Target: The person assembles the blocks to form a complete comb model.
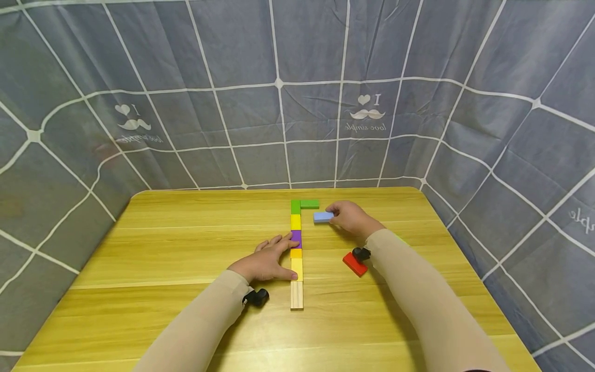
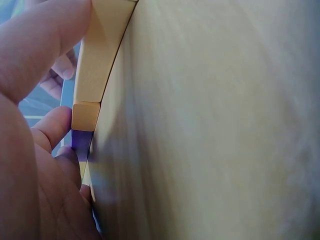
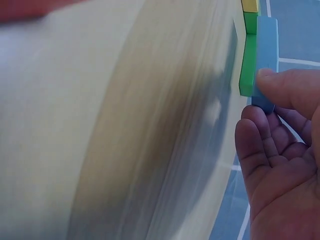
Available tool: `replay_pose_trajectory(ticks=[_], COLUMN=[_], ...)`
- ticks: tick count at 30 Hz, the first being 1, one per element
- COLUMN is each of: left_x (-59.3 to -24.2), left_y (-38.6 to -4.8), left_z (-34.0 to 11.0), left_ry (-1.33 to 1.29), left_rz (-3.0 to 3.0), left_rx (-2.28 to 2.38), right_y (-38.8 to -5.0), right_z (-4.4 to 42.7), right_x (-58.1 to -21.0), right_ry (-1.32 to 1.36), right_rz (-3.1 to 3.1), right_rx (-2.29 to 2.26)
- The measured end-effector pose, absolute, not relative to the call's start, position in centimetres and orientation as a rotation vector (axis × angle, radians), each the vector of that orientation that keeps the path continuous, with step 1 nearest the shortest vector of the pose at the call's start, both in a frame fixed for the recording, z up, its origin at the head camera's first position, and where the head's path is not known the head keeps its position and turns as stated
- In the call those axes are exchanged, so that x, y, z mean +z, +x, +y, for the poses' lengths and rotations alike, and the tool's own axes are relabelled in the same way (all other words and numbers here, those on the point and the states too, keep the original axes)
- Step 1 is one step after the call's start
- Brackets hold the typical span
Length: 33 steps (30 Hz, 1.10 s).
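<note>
A line of wooden blocks runs away from me on the table: plain wood block (image 1: 296, 297), yellow block (image 1: 296, 268), orange block (image 1: 296, 253), purple block (image 1: 296, 238), yellow block (image 1: 295, 222) and green block (image 1: 295, 207). At its far end a second green block (image 1: 310, 204) points right, forming a corner. My left hand (image 1: 267, 261) spreads along the line's left side, its thumb touching the nearer yellow block and a fingertip the purple one. With thumb and fingers my right hand (image 1: 353, 218) pinches a blue block (image 1: 323, 217) by its right end, just nearer than the second green block.
Near my right wrist a red block (image 1: 355, 264) lies at a slant on the table (image 1: 186, 248). A lime-green edge (image 1: 401, 239) peeks out behind the right sleeve. Grey curtains (image 1: 241, 113) with white lines surround the table's back and sides.
</note>
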<state>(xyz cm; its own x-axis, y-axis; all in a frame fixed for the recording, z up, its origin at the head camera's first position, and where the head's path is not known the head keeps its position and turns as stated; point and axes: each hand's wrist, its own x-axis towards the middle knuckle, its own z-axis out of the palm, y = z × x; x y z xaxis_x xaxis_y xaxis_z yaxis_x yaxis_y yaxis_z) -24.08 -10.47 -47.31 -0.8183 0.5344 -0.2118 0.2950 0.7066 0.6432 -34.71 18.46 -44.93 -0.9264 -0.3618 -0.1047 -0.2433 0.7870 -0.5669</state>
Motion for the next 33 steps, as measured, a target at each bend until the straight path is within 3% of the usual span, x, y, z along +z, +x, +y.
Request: replay_pose_trajectory(ticks=[33], left_x=[-47.8], left_y=[-24.2], left_z=[-10.7], left_ry=[0.626], left_rz=[2.529], left_rx=[0.888], right_y=[-36.4], right_z=[15.4], right_x=[-45.9], right_ry=[-0.459], right_rz=[2.769], right_rx=[-0.802])
